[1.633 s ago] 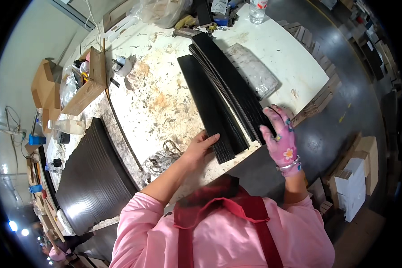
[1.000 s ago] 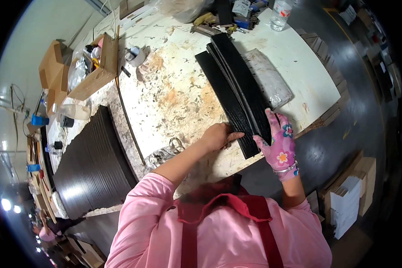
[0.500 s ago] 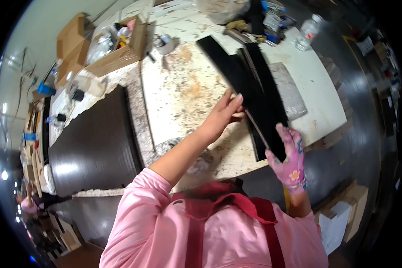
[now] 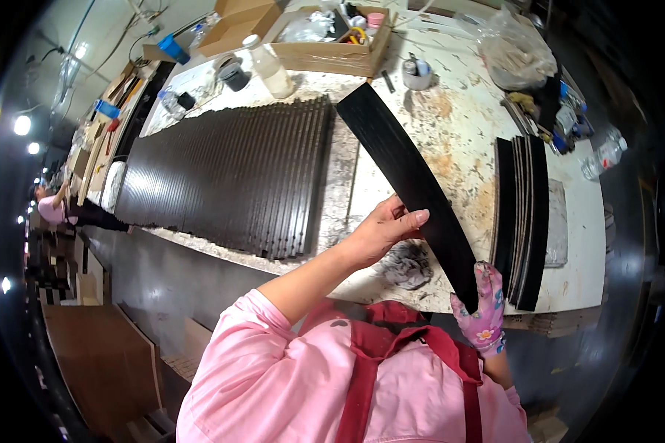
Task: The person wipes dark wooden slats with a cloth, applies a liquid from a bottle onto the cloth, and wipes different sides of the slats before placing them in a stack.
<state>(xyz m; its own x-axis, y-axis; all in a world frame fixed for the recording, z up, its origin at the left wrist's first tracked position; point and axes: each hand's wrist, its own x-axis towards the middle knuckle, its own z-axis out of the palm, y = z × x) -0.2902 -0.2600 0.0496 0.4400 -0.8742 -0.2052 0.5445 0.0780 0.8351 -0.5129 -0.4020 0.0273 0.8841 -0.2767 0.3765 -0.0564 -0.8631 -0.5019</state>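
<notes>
A long black slat [image 4: 410, 166] is held up at a slant over the table, its far end toward the upper left. My bare left hand [image 4: 386, 230] grips its left edge near the middle, thumb on top and fingers underneath. At the near end, my right hand [image 4: 482, 306], in a pink flowered glove, has its fingers closed around the slat. To the right lies a stack of similar black slats [image 4: 524, 221], their edges side by side. On the left side, a wide row of many dark slats [image 4: 229, 177] lies packed together.
A crumpled grey rag [image 4: 408, 267] lies under the slat. Behind are an open cardboard box [image 4: 325, 57] of supplies, a cloudy bottle [image 4: 270, 70], a small pot [image 4: 417, 74] and a plastic bag [image 4: 517, 55]. A clear bottle [image 4: 604, 156] stands far right. Another person [image 4: 59, 207] is in the left background.
The view has swung left. The slat I hold has come away from the other black slats, which now lie on the table to its right. Both hands still hold it.
</notes>
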